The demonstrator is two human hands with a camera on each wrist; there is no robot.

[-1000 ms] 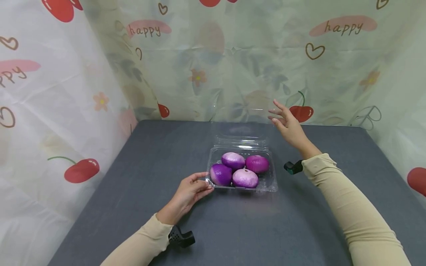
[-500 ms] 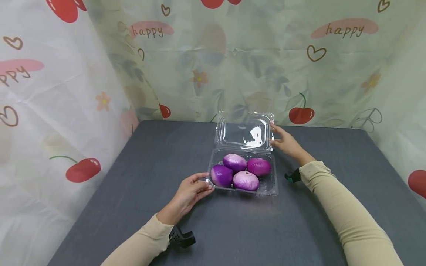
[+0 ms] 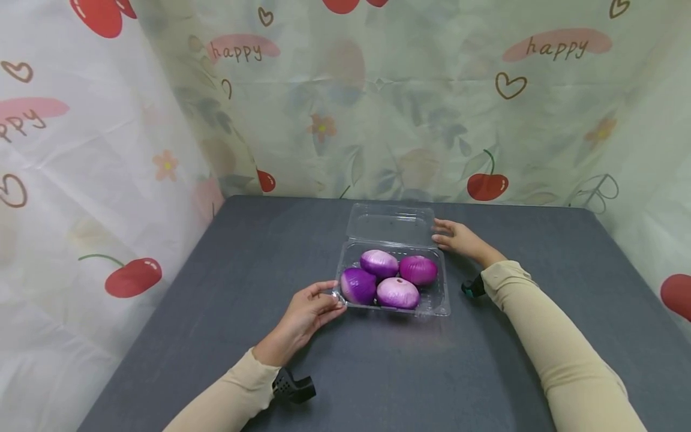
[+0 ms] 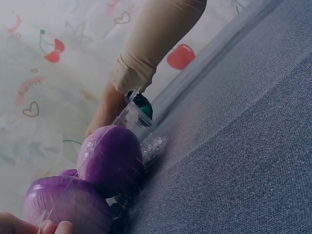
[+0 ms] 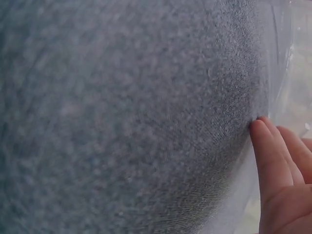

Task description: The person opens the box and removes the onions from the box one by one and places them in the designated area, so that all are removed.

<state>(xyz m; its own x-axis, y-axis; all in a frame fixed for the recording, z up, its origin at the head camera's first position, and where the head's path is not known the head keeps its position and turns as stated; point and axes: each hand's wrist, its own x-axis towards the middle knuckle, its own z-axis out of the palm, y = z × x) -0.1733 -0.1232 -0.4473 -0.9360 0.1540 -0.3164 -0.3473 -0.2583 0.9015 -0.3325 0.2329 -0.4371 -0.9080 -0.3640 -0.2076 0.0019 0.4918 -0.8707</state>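
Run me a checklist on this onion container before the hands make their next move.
1. Container steadied: ok, the left hand pinches its left side near the front corner.
2. Lid clear of the onions: ok, it is open, folded back behind them.
3. Onions seated: ok, all four sit inside the container.
4. Right hand at the lid: ok, fingertips by its right edge.
5. Right hand gripping the lid: cannot tell.
6. Lid flat on the table: cannot tell.
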